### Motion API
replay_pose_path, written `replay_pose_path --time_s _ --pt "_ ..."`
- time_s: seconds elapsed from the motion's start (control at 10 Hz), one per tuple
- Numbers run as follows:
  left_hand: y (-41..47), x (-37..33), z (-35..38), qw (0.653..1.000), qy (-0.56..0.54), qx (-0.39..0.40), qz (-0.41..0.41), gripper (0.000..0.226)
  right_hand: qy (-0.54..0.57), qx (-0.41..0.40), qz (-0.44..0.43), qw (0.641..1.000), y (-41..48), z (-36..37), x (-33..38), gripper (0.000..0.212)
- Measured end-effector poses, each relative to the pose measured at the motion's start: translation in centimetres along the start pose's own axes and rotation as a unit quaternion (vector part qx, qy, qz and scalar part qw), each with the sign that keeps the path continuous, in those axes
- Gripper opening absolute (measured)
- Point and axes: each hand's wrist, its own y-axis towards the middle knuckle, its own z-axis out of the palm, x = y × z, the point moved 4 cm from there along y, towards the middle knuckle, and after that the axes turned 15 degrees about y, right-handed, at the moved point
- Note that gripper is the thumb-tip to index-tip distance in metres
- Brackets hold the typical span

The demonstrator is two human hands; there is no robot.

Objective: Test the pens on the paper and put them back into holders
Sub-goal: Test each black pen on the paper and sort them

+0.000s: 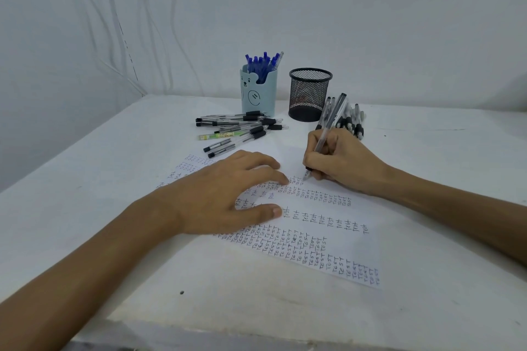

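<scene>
Your right hand has its fingers curled round a pen, gripping it low on the barrel. The pen tip touches the paper just below those fingers. The pen leans up and away from you, its black end pointing toward the back of the desk.

Your left hand lies flat on the paper with its fingers straight and spread, holding nothing. Its fingertips press the sheet just beside the pen tip, to the left of your right-hand fingers. The paper lies on the desk under both hands, covered in rows of the handwritten word "test".

Beyond your left fingers lies a heap of loose pens with black grips, a green pen among them. Behind that heap stands a pale blue holder with a bear face, holding blue-capped pens upright. Beyond your right fingers stands a black mesh holder. Just beside it, right behind your right hand, lies a second heap of pens.
</scene>
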Motion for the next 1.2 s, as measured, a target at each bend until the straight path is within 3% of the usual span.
replay_pose_path --time_s 0.5,0.6,0.7,1.0,1.2 --pt "0.0 -0.1 -0.1 1.0 0.006 0.001 -0.002 0.058 -0.003 -0.018 0.011 1.0 0.0 -0.2 -0.2 0.018" --pt "0.0 -0.1 -0.2 1.0 0.003 0.001 -0.002 0.057 0.042 -0.05 0.032 0.997 0.2 -0.3 -0.2 0.022" --pt "-0.1 0.0 -0.2 1.0 0.002 0.0 -0.003 0.058 0.176 -0.089 0.078 0.977 0.4 -0.9 -0.3 0.022" --pt "-0.1 0.1 -0.3 1.0 0.001 0.006 -0.003 0.058 0.255 -0.09 0.044 0.962 0.4 -1.1 -0.4 0.018" --pt "-0.1 0.2 -0.2 1.0 0.012 0.004 -0.002 0.058 0.308 -0.132 0.11 0.936 0.5 -1.4 -0.4 0.042"
